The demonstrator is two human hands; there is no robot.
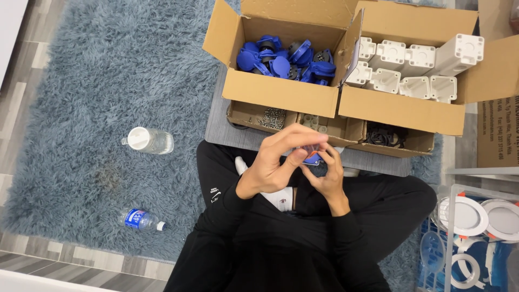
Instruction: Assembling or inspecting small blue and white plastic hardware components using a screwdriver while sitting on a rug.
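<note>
Both hands are together at the middle, the left hand (270, 165) and right hand (324, 176) pinching a small blue plastic part (312, 158). It could slip into the fluffy grey-blue rug (108, 81) at nine o'clock.

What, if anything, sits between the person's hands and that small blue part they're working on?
Nothing visible does. The left hand and the right hand both already grip the small blue plastic part, fingers closed around it above the lap. The cardboard boxes lie beyond, apart from the hands.
</note>
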